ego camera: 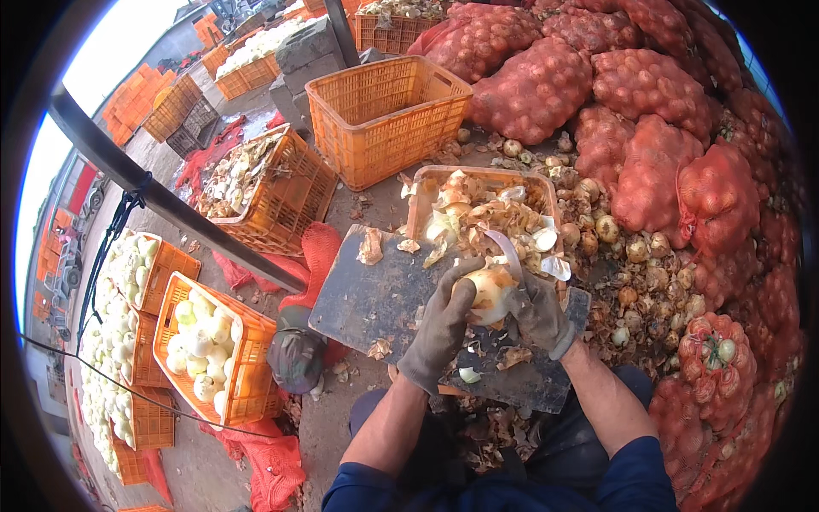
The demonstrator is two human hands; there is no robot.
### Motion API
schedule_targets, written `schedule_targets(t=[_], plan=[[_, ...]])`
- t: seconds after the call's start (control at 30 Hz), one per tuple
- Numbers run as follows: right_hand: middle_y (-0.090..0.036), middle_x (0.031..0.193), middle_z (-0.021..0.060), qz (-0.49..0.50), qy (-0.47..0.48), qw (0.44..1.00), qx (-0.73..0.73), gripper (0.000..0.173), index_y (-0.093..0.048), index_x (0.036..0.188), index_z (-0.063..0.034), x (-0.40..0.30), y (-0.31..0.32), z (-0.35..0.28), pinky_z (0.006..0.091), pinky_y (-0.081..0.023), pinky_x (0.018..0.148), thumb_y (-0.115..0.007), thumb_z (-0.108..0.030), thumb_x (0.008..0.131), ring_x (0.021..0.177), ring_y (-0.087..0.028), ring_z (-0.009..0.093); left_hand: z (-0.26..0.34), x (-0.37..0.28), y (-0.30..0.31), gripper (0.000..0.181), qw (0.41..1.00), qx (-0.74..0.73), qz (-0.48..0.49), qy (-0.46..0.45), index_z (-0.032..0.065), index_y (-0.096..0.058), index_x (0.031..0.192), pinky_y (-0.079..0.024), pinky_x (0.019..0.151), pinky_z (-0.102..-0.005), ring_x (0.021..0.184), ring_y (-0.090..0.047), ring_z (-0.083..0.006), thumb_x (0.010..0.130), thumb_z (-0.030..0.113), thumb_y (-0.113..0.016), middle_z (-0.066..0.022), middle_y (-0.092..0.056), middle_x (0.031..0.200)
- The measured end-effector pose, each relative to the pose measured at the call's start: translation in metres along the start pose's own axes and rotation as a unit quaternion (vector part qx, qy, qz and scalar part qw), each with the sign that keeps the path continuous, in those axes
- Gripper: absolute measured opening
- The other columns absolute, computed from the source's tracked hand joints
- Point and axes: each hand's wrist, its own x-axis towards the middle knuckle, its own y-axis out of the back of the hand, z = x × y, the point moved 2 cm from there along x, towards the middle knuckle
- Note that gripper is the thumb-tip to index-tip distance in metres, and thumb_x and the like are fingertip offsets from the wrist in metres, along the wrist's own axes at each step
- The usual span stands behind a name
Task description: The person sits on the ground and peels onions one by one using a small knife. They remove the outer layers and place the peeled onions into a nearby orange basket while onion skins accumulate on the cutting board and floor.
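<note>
Both my hands wear grey work gloves. My left hand grips a partly peeled onion from its left side, over a dark board scattered with skin scraps. At the onion's right side, my right hand presses its thumb against it, with the other fingers curled and partly hidden. A thin, curved, pale purplish strip stands up by the right thumb; whether it is a blade or onion skin, I cannot tell. Just beyond the hands, an orange crate is heaped with onion skins.
Red mesh sacks of onions pile up along the right, with loose onions below them. An empty orange crate stands ahead. Peeled onions fill a crate at left, near a camouflage cap. A slanting pole crosses the left side.
</note>
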Motion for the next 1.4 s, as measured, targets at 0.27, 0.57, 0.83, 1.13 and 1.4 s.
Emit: schedule_targets(t=[0.27,0.57,0.83,1.13,1.4], plan=[[-0.078,0.106,0.0098,0.063,0.055,0.996,-0.023,0.035,-0.076,0.120,0.0034,0.000,0.003,-0.004,0.0270,-0.060,0.080,-0.080,-0.027,0.101,0.097,-0.072,0.011,-0.014,-0.002,-0.008,0.064,0.991,-0.017,-0.021,0.132,-0.0009,-0.057,0.147,-0.061,0.086,-0.0327,0.107,-0.072,-0.0209,0.108,0.048,-0.067,-0.0097,-0.071,0.127],[-0.073,0.085,0.0034,0.106,-0.076,0.991,0.008,0.037,-0.074,0.113,-0.0042,-0.005,0.042,-0.012,0.0232,-0.051,0.053,-0.073,-0.041,0.106,0.061,-0.066,0.007,-0.017,0.006,-0.014,0.072,0.980,-0.194,-0.036,0.009,0.0009,-0.049,0.154,-0.062,0.093,-0.0365,0.114,-0.072,-0.0230,0.101,0.042,-0.077,-0.0130,-0.068,0.133],[-0.075,0.130,0.0252,0.051,0.143,0.951,-0.270,0.053,-0.064,0.148,0.0003,-0.027,0.013,-0.016,0.0438,-0.056,0.106,-0.073,-0.030,0.105,0.122,-0.072,0.036,-0.009,0.004,-0.010,0.075,0.996,-0.057,0.051,-0.046,-0.0009,-0.047,0.155,-0.060,0.101,-0.0377,0.121,-0.067,-0.0234,0.093,0.022,-0.083,-0.0153,-0.063,0.138],[-0.075,0.119,0.0247,0.049,0.195,0.890,-0.410,0.053,-0.063,0.150,-0.0029,-0.040,0.006,-0.027,0.0491,-0.060,0.092,-0.072,-0.018,0.100,0.105,-0.075,0.040,-0.014,0.005,0.000,0.092,0.952,0.229,0.127,-0.158,-0.0023,-0.046,0.157,-0.052,0.113,-0.0369,0.131,-0.061,-0.0241,0.083,0.025,-0.094,-0.0149,-0.056,0.144],[-0.077,0.115,0.0215,0.022,0.008,0.973,-0.230,0.047,-0.060,0.148,0.0015,-0.032,0.000,-0.010,0.0414,-0.060,0.091,-0.067,-0.014,0.104,0.103,-0.076,0.038,-0.009,0.007,-0.006,0.088,0.970,0.169,0.135,-0.114,-0.0034,-0.046,0.157,-0.057,0.106,-0.0387,0.125,-0.066,-0.0244,0.086,0.025,-0.090,-0.0171,-0.061,0.143]])
